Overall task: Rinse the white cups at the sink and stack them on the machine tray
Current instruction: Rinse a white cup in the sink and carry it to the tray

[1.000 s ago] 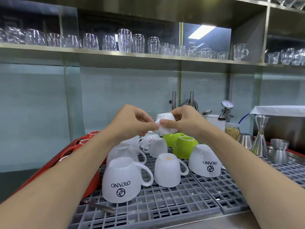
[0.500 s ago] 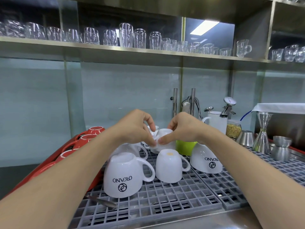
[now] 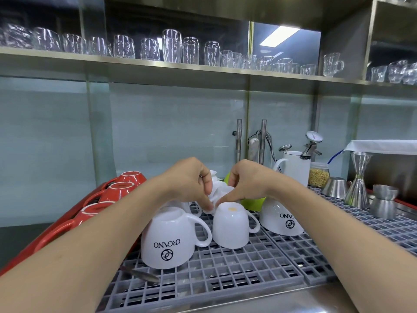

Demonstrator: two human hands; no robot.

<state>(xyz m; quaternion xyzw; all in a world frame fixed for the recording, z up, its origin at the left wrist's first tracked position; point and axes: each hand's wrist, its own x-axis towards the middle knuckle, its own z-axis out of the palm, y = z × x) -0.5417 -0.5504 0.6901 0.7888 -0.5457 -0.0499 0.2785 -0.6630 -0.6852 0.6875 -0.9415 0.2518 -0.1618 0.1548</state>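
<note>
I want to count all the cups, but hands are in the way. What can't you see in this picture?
Head view:
- Small white cup: mostly hidden by the left hand and right hand.
- Green cup: covered by the right hand.
- Red cups: the nearer ones are covered by the left forearm.
- Sink: out of frame.

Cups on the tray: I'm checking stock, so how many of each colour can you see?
White cups: 6
Red cups: 3
Green cups: 1
Total: 10 in plain sight; the arms may hide more.
</note>
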